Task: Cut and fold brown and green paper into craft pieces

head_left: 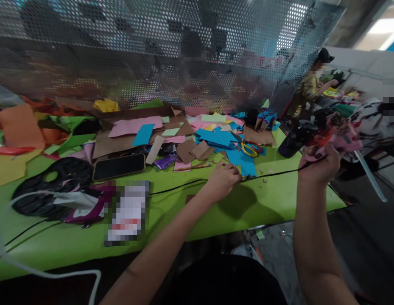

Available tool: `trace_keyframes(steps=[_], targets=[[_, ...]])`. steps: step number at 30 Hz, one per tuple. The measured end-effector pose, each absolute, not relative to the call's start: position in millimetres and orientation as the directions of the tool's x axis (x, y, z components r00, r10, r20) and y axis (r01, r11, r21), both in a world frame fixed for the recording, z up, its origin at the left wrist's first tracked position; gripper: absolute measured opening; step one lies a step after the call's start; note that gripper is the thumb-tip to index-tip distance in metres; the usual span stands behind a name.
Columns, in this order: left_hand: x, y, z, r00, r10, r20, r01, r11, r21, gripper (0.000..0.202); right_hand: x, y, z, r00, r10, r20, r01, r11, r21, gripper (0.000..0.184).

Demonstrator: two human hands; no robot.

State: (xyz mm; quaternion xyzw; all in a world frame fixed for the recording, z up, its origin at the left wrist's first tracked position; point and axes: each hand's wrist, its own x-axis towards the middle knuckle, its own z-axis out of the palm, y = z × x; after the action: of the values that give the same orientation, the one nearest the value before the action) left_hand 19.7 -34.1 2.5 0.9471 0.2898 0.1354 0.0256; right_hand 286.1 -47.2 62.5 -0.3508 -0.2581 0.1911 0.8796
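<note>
My right hand (320, 163), raised past the table's right end, is closed around a pink glue gun (346, 142). A clear glue stick (370, 176) juts down from it, and its detail is blurred. From this hand a black cord (273, 173) runs left across the table and passes under my left hand (224, 180). That hand rests low on the tabletop with fingers curled; what lies under the fingertips is hidden. Just left of its fingers is a pencil (193, 167). Beyond it lie blue paper pieces (244, 161) and yellow-and-red scissors (250, 148).
Paper scraps and brown cardboard (107, 144) cover the back of the green table (171, 228). On the left are a dark phone (118, 166), a blurred-out phone (128, 212), a purple tissue pack (88, 209) and a white cable (50, 275). A person (311, 89) sits at the far right.
</note>
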Motion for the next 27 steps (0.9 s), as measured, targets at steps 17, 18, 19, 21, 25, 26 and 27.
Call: trace_keyframes(steps=[17, 18, 19, 21, 25, 26, 27], targets=[[-9, -16, 36, 0.163, 0.925, 0.342, -0.286, -0.288, 0.914, 0.026, 307, -39, 40, 0.879, 0.268, 0.395, 0.108, 0.694, -0.712, 0.040], [-8, -13, 35, 0.138, 0.939, 0.316, -0.341, -0.255, 0.905, 0.028, 307, -41, 36, 0.879, 0.268, 0.395, 0.108, 0.694, -0.712, 0.042], [-8, -10, 35, 0.116, 0.948, 0.296, -0.384, -0.232, 0.894, 0.029, 307, -43, 32, 0.881, 0.265, 0.392, 0.106, 0.697, -0.709, 0.045], [-10, -5, 35, 0.072, 0.958, 0.279, -0.437, -0.221, 0.872, 0.029, 307, -46, 25, 0.888, 0.261, 0.378, 0.096, 0.700, -0.708, 0.050], [-21, 8, 39, -0.062, 0.942, 0.329, -0.366, -0.328, 0.871, 0.020, 311, -55, 18, 0.908, 0.236, 0.345, 0.091, 0.695, -0.714, 0.043], [-26, 12, 40, -0.103, 0.923, 0.371, -0.272, -0.385, 0.882, 0.016, 313, -58, 18, 0.916, 0.219, 0.336, 0.095, 0.696, -0.712, 0.038], [-31, 16, 40, -0.139, 0.891, 0.432, -0.135, -0.449, 0.883, 0.012, 316, -61, 19, 0.925, 0.200, 0.324, 0.099, 0.696, -0.711, 0.034]])
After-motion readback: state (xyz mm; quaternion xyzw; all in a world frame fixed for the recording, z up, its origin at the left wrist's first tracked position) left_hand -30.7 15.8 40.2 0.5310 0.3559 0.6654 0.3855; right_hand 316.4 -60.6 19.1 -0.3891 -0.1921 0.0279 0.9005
